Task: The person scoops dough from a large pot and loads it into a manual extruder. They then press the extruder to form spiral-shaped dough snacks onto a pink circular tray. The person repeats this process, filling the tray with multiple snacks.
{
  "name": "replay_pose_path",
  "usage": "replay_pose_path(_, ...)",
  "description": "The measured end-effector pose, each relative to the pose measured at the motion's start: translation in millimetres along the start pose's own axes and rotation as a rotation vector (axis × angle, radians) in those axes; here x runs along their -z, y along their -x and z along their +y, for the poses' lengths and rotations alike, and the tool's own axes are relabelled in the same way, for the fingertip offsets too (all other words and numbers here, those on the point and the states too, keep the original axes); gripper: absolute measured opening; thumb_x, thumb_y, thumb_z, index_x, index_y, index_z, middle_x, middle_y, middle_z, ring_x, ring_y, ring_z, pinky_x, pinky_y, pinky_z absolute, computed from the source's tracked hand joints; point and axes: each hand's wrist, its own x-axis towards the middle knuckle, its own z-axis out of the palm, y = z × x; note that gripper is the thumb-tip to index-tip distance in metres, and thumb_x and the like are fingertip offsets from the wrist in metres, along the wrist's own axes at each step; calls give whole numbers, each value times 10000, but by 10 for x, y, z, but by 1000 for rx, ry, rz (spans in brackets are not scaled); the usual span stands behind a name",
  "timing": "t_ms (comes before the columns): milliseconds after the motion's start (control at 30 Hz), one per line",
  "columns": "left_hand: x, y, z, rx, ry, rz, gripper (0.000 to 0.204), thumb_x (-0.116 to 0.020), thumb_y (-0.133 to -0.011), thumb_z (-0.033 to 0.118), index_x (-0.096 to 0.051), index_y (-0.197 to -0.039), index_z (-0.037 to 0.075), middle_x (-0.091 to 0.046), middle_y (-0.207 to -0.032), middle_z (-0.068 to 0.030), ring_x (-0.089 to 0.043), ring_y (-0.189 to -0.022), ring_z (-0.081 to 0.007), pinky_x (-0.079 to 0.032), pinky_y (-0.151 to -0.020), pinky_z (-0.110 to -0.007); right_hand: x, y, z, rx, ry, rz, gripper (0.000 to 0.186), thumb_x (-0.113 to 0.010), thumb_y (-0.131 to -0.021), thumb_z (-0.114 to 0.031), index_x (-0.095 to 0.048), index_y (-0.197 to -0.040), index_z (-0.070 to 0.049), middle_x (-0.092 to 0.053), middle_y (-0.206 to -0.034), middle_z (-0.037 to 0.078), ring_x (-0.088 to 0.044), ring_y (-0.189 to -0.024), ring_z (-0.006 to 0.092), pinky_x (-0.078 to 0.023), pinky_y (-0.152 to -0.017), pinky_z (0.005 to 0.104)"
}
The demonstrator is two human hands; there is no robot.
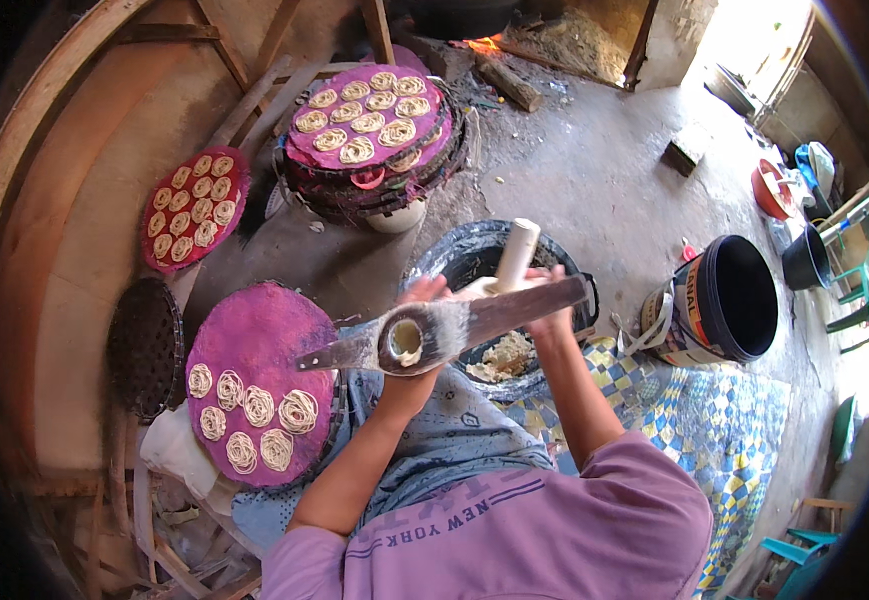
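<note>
A wooden noodle press (445, 330), a long dark bar with a round cup in its middle, lies slantwise across both my hands. Pale dough clings inside the cup. A whitish cylinder (518, 252) sticks up beyond the bar, near its right half. My left hand (425, 290) is under and behind the bar, its fingers slightly blurred and partly hidden. My right hand (553, 315) grips near the bar's right end. Below them stands a dark basin (455, 245) with a lump of dough (503, 357). To the left, a round purple cloth-covered tray (265, 330) bears several coiled noodle nests (259, 406).
Stacked round trays (305, 150) with noodle nests stand at the back; a smaller red tray (160, 250) leans left. A large black bucket (740, 300) lies tilted at right beside a checkered mat (745, 420). Fire (485, 45) burns under a dark pot (460, 15).
</note>
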Motion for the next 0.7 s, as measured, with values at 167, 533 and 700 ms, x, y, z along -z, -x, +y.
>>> replay_pose_path(167,167,-330,101,-384,-756,1,608,-701,-797,70,-419,-1327,-31,-457,-1276,-149,-451,-1189,-290,-311,-1059,-373,533,-31,98,-161,1456,-344,581,-368,-975,-493,-587,-1218,-13,-620,-1198,211,-562,-1144,399,-378,-1009,542)
replay_pose_path(533,139,-709,362,-592,-928,-113,402,-776,-688,48,-473,-950,21,-461,-888,-81,-502,-830,-219,-432,-724,-307,1344,-43,-161,-140,2807,-796,248,-522,-870,-197,-734,-962,-107,-721,-987,115,-706,-903,276,-487,-892,509)
replay_pose_path(700,179,-791,343,-618,-800,-226,498,-827,-614,75,-486,-975,44,-480,-940,-93,-508,-897,-234,-431,-788,-319,1265,231,122,-319,2676,-698,235,-571,-829,-191,-709,-995,-97,-707,-1003,156,-694,-944,308,-561,-774,411)
